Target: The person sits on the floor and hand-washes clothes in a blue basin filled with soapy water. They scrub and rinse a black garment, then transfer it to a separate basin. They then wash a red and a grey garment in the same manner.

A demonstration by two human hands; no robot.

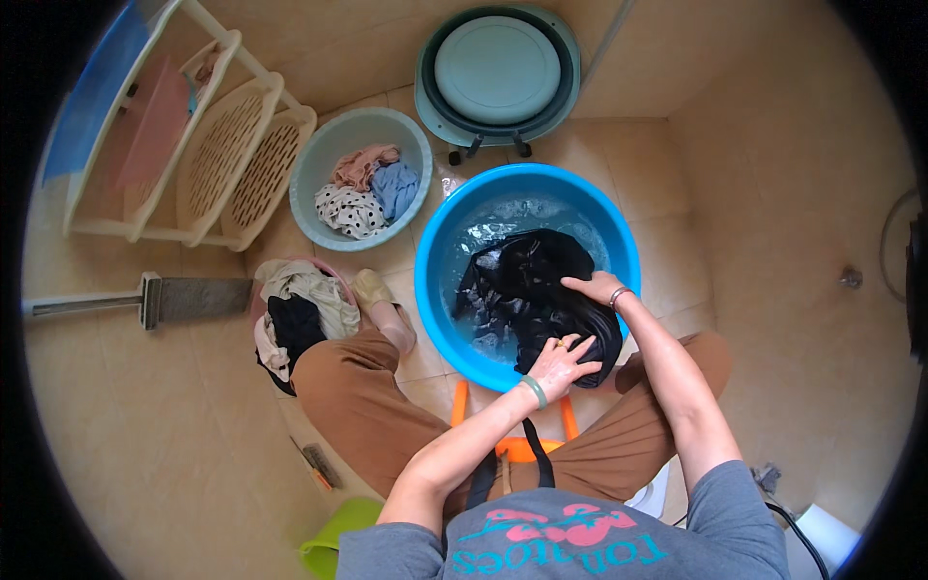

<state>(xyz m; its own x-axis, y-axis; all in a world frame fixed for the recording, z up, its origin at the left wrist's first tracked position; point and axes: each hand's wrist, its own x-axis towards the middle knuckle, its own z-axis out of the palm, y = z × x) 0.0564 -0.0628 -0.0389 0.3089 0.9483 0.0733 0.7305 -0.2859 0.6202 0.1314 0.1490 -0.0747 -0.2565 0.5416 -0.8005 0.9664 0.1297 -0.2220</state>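
Observation:
A wet black garment [527, 275] lies bunched in a blue basin [427, 280] of soapy water, part of it draped over the near right rim. My left hand [559, 369], with a green bangle on its wrist, presses on the cloth near that rim, its fingers spread. Farther up the garment's right side, my right hand [601, 290], with a silver bracelet, grips the cloth, the thumb on top and the other fingers partly hidden.
A pale basin [302, 193] beyond on the left holds clothes. Laundry [295, 309] fills a pink tub by my left foot. Folded teal basins [498, 68] stand at the back. A cream rack [237, 145], a brush [319, 466] and an orange stool [522, 449] are around me.

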